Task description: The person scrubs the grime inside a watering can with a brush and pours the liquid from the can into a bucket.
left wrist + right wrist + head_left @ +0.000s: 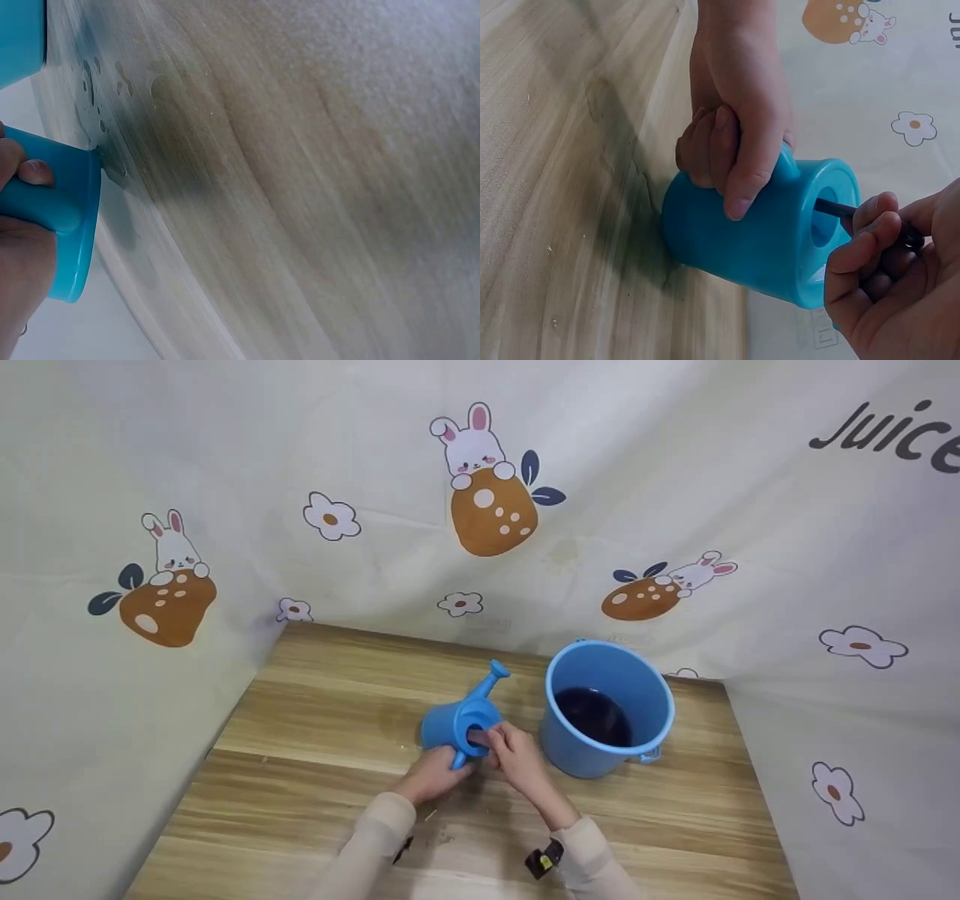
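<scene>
A blue watering can (442,725) stands on the wooden table, its spout slanting up toward the back wall. My left hand (435,775) grips the can's handle, fingers wrapped round it in the left wrist view. My right hand (517,757) pinches a thin dark rod-like piece (836,209) whose far end goes down into the can's round top opening. That end is hidden inside, and I cannot tell what kind of thing the piece is. Next to the right hand is a blue bucket (570,746) with dark liquid (592,716) in it.
Small wet spots (90,82) lie on the table (315,682) near the can. A pale cloth (375,457) printed with rabbits and flowers hangs behind and at both sides. The bucket's handle joint (651,755) sticks out at its right front.
</scene>
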Action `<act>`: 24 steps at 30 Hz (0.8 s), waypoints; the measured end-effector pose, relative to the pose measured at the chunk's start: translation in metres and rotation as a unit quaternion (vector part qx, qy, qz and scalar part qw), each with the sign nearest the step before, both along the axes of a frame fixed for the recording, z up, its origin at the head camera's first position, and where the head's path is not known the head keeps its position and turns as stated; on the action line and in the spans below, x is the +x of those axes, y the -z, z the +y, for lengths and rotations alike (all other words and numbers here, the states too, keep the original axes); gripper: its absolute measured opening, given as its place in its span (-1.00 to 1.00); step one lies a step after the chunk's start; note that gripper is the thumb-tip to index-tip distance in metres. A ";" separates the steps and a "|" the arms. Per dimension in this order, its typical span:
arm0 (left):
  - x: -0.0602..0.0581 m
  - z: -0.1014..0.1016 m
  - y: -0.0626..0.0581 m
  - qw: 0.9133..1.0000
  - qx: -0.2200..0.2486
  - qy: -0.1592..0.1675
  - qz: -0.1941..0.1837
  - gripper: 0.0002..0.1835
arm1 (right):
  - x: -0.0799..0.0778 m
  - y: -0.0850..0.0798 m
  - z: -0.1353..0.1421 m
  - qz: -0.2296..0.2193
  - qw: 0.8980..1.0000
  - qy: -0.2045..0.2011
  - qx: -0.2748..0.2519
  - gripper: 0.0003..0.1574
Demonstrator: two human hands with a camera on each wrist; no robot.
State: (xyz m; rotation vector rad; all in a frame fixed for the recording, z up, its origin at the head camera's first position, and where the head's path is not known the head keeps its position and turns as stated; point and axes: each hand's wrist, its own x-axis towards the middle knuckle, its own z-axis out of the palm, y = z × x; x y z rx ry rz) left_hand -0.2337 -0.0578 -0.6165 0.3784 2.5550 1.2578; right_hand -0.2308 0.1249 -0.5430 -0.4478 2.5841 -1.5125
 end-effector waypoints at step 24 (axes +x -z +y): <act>0.001 -0.001 0.001 1.000 -0.015 -0.003 0.023 -0.60 | 0.001 0.012 0.002 0.076 0.994 -0.055 0.048 -0.81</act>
